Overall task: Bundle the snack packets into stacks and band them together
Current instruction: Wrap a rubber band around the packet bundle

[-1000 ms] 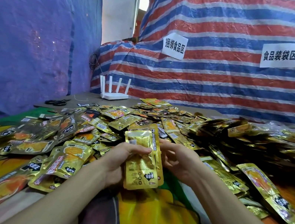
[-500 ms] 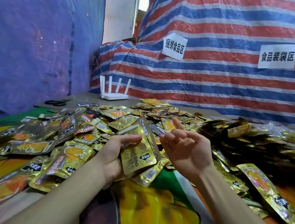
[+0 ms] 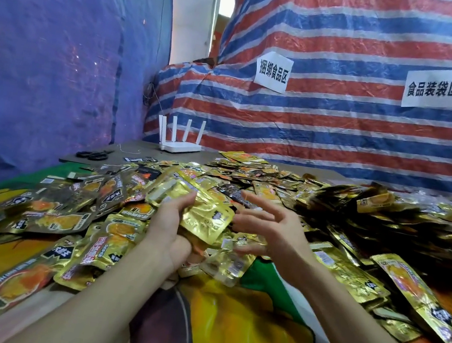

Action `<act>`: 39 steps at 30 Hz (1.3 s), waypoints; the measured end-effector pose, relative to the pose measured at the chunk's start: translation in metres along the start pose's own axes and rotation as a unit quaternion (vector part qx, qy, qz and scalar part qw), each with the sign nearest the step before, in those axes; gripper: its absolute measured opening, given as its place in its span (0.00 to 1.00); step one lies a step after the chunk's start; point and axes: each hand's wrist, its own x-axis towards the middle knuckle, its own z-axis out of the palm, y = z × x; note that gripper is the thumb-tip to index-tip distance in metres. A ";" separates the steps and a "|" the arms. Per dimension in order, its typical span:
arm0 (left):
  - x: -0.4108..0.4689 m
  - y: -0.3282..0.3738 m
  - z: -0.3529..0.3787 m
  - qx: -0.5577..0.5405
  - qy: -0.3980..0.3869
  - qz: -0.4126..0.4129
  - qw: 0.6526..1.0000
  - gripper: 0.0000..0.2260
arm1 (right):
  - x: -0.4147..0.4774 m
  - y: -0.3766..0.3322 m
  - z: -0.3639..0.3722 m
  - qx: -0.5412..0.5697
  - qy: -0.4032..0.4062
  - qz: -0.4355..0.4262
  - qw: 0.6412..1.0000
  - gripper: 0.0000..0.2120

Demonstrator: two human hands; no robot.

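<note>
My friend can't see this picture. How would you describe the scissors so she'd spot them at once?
Follow the blue tarpaulin wall on the left down to the bare grey tabletop at the back. There lie the black scissors, left of the white four-antenna router. They are the only dark flat tool, clear of the gold foil snack packets.

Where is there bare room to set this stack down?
Bare printed cloth lies at the near edge, in front of the packet heap. The grey tabletop between the scissors and the router is also free. The heap crowds the middle and right.
</note>
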 end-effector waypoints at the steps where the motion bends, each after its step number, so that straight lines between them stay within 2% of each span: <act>1: 0.001 0.001 0.000 -0.015 0.005 0.015 1.000 0.10 | -0.002 0.003 0.007 -0.012 -0.015 0.005 1.000 0.29; 4: -0.002 0.000 0.003 -0.049 0.006 0.009 0.999 0.13 | -0.007 0.013 0.032 -0.028 -0.054 -0.010 0.998 0.34; 7: -0.006 -0.003 0.005 -0.063 -0.019 -0.043 0.997 0.18 | -0.010 0.018 0.049 -0.118 -0.009 -0.124 0.985 0.34; 9: -0.009 -0.005 0.007 -0.066 -0.035 -0.057 0.996 0.13 | -0.009 0.019 0.051 -0.145 0.022 -0.170 0.974 0.33; 12: -0.011 -0.006 0.010 -0.066 -0.037 -0.081 0.994 0.08 | -0.006 0.019 0.044 -0.141 0.054 -0.194 0.969 0.33; 16: -0.012 -0.007 0.012 -0.084 -0.041 -0.113 0.989 0.08 | -0.004 0.019 0.037 -0.153 0.047 -0.166 0.973 0.39; 20: -0.008 -0.006 0.008 -0.073 -0.053 -0.131 0.987 0.12 | -0.003 0.014 0.036 -0.148 0.041 -0.121 0.981 0.28; 23: -0.008 -0.006 0.005 -0.060 -0.082 -0.126 0.987 0.11 | -0.003 0.006 0.031 -0.209 0.038 -0.086 0.973 0.16; 25: -0.009 -0.006 0.006 -0.038 -0.097 -0.120 0.987 0.10 | -0.004 0.001 0.026 -0.202 0.017 -0.047 0.978 0.10; 29: -0.014 -0.013 0.014 0.043 -0.104 -0.087 0.990 0.09 | -0.003 -0.007 0.014 -0.184 -0.021 0.004 0.983 0.06; 32: -0.016 -0.020 0.016 0.095 -0.084 -0.039 0.991 0.18 | -0.004 -0.012 0.008 -0.197 -0.037 0.021 0.979 0.05; 36: -0.018 -0.021 0.019 0.131 -0.068 -0.009 0.989 0.24 | -0.002 -0.036 -0.019 -0.245 0.048 0.024 0.968 0.06; 38: -0.015 -0.020 0.018 0.127 -0.046 0.006 0.991 0.26 | -0.005 -0.054 -0.042 -0.339 0.111 0.006 0.934 0.07; 39: -0.013 -0.018 0.017 0.127 -0.040 0.014 0.991 0.26 | -0.008 -0.062 -0.053 -0.403 0.144 -0.004 0.904 0.07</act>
